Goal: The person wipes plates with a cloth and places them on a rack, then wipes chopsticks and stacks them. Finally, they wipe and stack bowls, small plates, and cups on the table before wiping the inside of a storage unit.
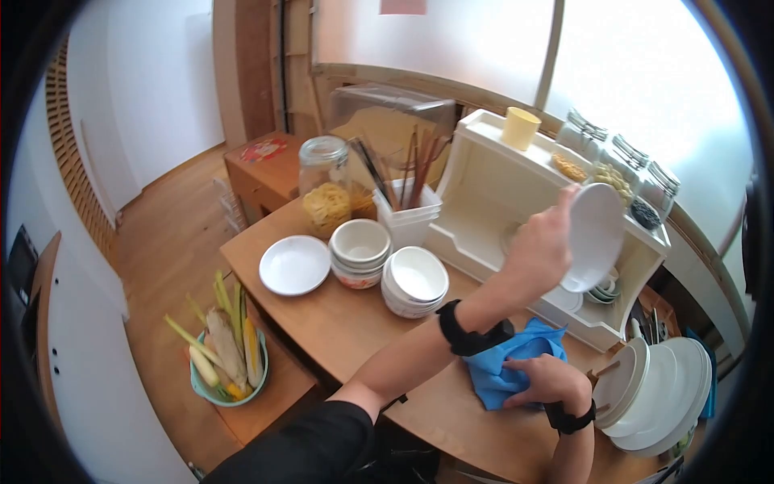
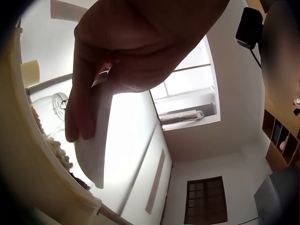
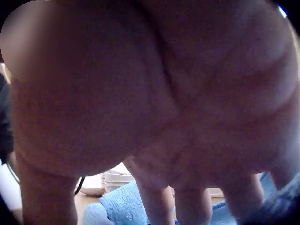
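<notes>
My left hand (image 1: 542, 244) grips a white plate (image 1: 595, 238) by its rim, raised and tilted on edge in front of the white rack. In the left wrist view the fingers of that hand (image 2: 126, 49) lie over one side of the plate (image 2: 93, 154). Lower down, my right hand (image 1: 555, 381) rests on a crumpled blue cloth (image 1: 504, 367) on the table, thumb and forefinger apart. The right wrist view shows the palm (image 3: 154, 103) close up, with spread fingers reaching down to the cloth (image 3: 124, 204).
A white plate (image 1: 295, 265) and two bowl stacks (image 1: 360, 244) (image 1: 415, 276) stand left on the table (image 1: 339, 331), near a pasta jar (image 1: 325, 202) and chopstick holder (image 1: 409, 219). The rack (image 1: 472, 194) bears jars. Large plates (image 1: 665, 395) stand at the right; a vegetable basket (image 1: 201, 387) sits lower left.
</notes>
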Demonstrator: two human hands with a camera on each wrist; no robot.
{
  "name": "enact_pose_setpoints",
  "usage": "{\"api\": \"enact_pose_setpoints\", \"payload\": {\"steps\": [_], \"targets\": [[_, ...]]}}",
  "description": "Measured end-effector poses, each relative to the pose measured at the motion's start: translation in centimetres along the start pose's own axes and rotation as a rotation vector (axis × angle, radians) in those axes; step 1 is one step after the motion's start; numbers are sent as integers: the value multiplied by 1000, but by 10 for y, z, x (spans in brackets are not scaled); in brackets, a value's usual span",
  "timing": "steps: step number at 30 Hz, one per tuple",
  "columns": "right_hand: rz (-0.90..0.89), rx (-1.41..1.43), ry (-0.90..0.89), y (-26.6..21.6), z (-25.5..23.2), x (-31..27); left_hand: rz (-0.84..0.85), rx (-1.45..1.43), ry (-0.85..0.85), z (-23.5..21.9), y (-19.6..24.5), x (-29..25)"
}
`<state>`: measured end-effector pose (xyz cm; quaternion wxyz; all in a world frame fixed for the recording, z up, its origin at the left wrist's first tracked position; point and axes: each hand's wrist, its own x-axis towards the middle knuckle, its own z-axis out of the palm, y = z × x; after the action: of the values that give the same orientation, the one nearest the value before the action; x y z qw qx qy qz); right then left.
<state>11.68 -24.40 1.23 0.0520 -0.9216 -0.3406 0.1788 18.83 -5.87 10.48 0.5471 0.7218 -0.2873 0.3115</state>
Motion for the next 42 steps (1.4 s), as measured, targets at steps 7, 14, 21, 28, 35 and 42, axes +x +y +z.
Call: {"api": "enact_pose_setpoints", "payload": {"steps": [7,14,21,28,35,42], "targets": [[90,39,95,-11,-4,9,13,-276,-230,-8,46,-43],[79,1036,387,4,10,13,-331,-247,-703,-109,32,-125],[372,130,-306,6,-49,72,-750,-40,-112,-266,31,-191],[439,-214,-328,16,-24,108,-824,193,374,-356,-72,-197],[473,-323,-283,13,-19,117,-1020,114,379,-377,-117,-198],[460,-312,-292,12,-20,117,-1060,160,240,-376,-116,-193]]}}
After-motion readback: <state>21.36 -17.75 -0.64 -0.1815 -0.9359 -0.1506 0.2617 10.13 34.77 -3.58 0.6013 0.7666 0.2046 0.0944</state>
